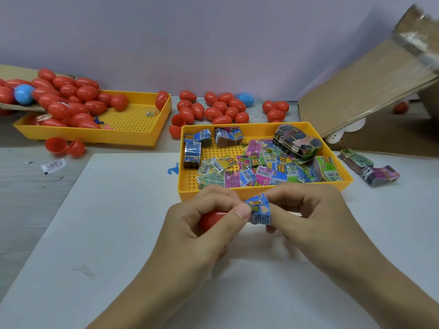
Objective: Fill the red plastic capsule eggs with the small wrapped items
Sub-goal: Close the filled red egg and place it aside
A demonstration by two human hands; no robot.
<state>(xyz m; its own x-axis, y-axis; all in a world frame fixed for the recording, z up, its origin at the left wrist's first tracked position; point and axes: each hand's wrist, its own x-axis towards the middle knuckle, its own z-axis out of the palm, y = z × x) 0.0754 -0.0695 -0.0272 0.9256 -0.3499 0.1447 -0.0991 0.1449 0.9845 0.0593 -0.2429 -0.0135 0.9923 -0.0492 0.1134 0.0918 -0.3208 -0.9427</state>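
Observation:
My left hand (202,224) grips a red capsule egg half (210,219) in its curled fingers. Its thumb also pinches one edge of a small blue wrapped item (259,209). My right hand (306,210) pinches the other edge of that wrapper, just in front of a yellow tray (261,189). This tray holds several loose colourful wrapped items (259,167) and banded bundles. Many closed red eggs (69,100) spill from a box into a second yellow tray (142,136) at the back left. More red eggs (221,109) lie behind the near tray.
Two open red egg halves (65,146) lie in front of the left tray. A tilted cardboard box (380,86) stands at the right. Two banded bundles (370,167) lie right of the near tray. A white sheet (107,233) covers the table under my hands.

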